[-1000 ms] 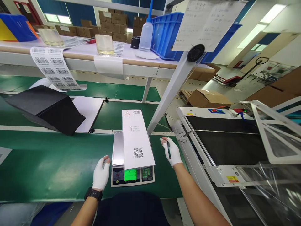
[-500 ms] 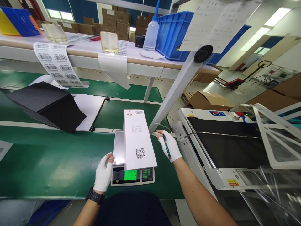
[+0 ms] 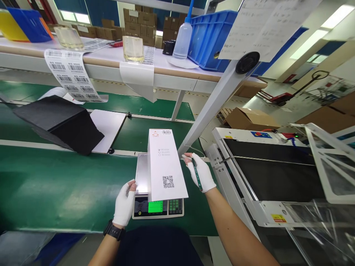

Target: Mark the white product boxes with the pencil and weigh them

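A long white box (image 3: 165, 164) with a QR code and checkbox print lies on the steel pan of a weighing scale (image 3: 142, 175) whose display glows green. My left hand (image 3: 124, 203), in a white glove, rests at the scale's left front corner with fingertips touching the pan edge, fingers loosely curled. My right hand (image 3: 200, 173), also gloved, hovers just right of the box and grips a green pen (image 3: 196, 173) that lies along its palm. A black watch sits on my left wrist.
A green conveyor belt (image 3: 55, 184) runs left. A black folded sheet (image 3: 59, 123) and white card lie on it. A shelf above holds barcode labels (image 3: 73, 77), glass jars, a squeeze bottle (image 3: 183, 33) and a blue crate (image 3: 213, 37). A machine with a black belt (image 3: 271, 166) stands right.
Both hands have moved inward toward the scale: the left rose to the pan's left edge, the right came up beside the box. The box stays on the scale.
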`<state>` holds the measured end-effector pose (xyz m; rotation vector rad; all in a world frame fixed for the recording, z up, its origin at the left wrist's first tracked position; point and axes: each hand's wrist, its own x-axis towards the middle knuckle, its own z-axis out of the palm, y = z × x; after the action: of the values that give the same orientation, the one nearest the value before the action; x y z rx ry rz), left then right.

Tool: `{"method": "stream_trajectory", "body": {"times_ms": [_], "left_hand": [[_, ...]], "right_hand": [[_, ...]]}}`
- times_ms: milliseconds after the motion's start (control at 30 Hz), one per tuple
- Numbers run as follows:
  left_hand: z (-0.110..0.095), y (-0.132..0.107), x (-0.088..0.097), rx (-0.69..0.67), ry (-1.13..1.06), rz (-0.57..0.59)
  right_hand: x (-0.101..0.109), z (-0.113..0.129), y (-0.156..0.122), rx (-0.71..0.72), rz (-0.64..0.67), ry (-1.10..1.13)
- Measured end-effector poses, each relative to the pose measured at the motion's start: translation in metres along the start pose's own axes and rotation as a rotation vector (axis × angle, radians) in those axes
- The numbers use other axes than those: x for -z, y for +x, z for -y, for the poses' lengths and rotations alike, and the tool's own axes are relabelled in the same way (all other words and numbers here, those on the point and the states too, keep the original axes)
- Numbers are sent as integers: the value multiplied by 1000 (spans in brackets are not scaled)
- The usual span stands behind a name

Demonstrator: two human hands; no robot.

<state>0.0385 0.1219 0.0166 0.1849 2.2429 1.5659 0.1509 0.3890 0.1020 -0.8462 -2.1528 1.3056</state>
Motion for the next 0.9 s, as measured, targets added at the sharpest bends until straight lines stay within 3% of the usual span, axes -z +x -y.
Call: {"method": "stream_trajectory", "body": {"times_ms": [367,900], "left_hand": [[-20,-10,-8,-14,-36,23],[-24,-17,-17,-121,-42,66]], "right_hand": [[1,15,-5,-13,1,-18],[2,32,-6,42,3,-68]]}}
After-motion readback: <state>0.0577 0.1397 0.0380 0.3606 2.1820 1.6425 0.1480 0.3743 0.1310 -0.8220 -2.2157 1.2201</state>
